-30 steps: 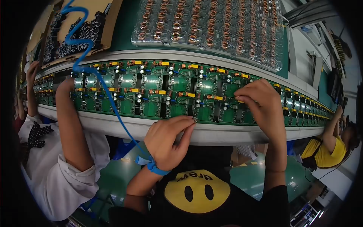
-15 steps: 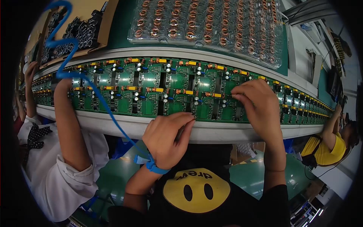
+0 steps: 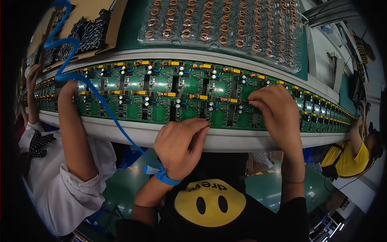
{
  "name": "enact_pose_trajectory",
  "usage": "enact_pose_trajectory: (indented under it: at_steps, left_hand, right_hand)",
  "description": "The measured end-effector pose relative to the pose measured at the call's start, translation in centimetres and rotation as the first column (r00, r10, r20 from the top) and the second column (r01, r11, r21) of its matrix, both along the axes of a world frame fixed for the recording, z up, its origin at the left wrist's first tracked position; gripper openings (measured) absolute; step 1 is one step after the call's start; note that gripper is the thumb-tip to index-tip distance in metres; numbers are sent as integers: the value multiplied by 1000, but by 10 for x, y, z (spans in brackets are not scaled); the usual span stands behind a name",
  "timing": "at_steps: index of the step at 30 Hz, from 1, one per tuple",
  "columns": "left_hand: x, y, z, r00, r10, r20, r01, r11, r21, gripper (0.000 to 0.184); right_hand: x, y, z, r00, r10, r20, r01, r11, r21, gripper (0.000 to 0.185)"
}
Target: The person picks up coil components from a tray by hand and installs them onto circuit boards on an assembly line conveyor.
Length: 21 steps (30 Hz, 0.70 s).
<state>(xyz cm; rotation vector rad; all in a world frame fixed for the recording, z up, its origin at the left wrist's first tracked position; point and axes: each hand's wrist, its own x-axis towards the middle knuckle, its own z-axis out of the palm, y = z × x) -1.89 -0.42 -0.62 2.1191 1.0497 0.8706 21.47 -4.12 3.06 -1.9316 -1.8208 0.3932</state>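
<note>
Two long rows of green circuit boards run across the view, carrying yellow block components, small copper coils and silver cylindrical capacitors. My left hand is at the near edge of the boards, thumb and forefinger pinched together; what they hold, if anything, is too small to make out. A blue strap with a coiled cord circles my left wrist. Over the near row, my right hand is also pinched, its fingertips beside a yellow component. Whatever lies between those fingertips is hidden.
Clear plastic trays of copper ring coils stand behind the line. A cardboard box with black parts is at the back left. The blue cord crosses the boards. Co-workers' arms reach in at left; a person in yellow is at right.
My hands keep nearly the same pinched poses and places over the boards. The view shifts slightly, and the blue cord moves a little left at its upper end.
</note>
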Motion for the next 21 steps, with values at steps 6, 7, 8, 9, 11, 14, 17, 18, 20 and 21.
enact_pose_trajectory:
  at_steps: [6, 7, 8, 9, 11, 14, 17, 18, 20, 21]
  left_hand:
    - [2, -1, -4, 1000, 8, 3, -8, 999, 44, 24]
    - [2, -1, -5, 1000, 11, 3, -11, 999, 45, 24]
    - [2, -1, -6, 1000, 14, 7, -14, 999, 47, 24]
    - [3, -1, -6, 1000, 15, 12, -16, 999, 50, 24]
    - [2, -1, -5, 1000, 15, 4, -15, 999, 51, 24]
    - [3, -1, -6, 1000, 14, -2, -14, 998, 53, 24]
    - [4, -2, -7, 1000, 15, 5, -15, 999, 49, 24]
    - [4, -2, -7, 1000, 15, 12, -16, 999, 46, 24]
    - [4, -2, -7, 1000, 10, 4, -10, 999, 52, 24]
    - [4, -2, -8, 1000, 9, -2, -8, 998, 56, 24]
  right_hand:
    - [0, 1, 1, 1000, 13, 5, -13, 1000, -7, 14]
    - [0, 1, 1, 1000, 15, 5, -15, 1000, -4, 14]
    - [0, 1, 0, 1000, 16, 5, -16, 1000, -1, 13]
    - [0, 1, 0, 1000, 17, 5, -17, 1000, 0, 13]
    - [0, 0, -1, 1000, 7, 17, -7, 1000, 0, 14]
    - [4, -2, -6, 1000, 18, -12, -17, 1000, 19, 15]
    - [6, -3, -8, 999, 28, -22, -27, 999, 28, 15]
    - [7, -4, -9, 999, 24, -21, -24, 999, 32, 15]
    - [9, -4, -12, 996, 75, 42, -78, 993, 91, 14]
    - [10, -3, -13, 997, 72, 43, -76, 992, 97, 14]
